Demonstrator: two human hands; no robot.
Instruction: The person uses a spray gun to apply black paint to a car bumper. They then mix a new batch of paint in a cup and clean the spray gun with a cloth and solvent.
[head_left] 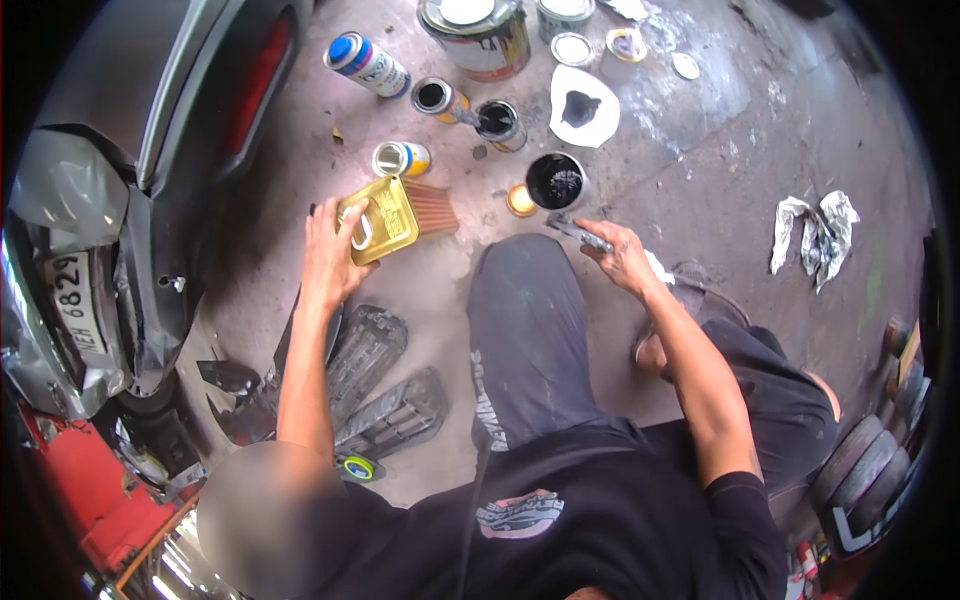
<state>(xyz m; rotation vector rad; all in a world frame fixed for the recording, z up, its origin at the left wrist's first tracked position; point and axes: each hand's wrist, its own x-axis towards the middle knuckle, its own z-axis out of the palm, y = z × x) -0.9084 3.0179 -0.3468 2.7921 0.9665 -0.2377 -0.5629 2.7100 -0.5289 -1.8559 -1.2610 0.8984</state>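
My left hand (336,245) grips a rectangular metal can (398,212) with a gold top, a pale handle and a reddish-brown side. The can is tilted above the floor, its top turned toward me. My right hand (625,262) is closed on a grey, dark-smeared stick-like tool (582,233), whose exact kind I cannot make out. The tool's tip is beside the near rim of a round container of black paint (556,180). Next to that container is a small orange-and-white round item (520,200). An open tin (400,158) stands just beyond the rectangular can.
Farther off are a blue-capped can (367,65), two tins of dark paint (440,100) (500,125), a stained white sheet (584,108) and a large paint bucket (478,40). A damaged grey car (160,150) stands left. Black plastic parts (385,415) lie near my left arm; crumpled paper (815,235) lies right.
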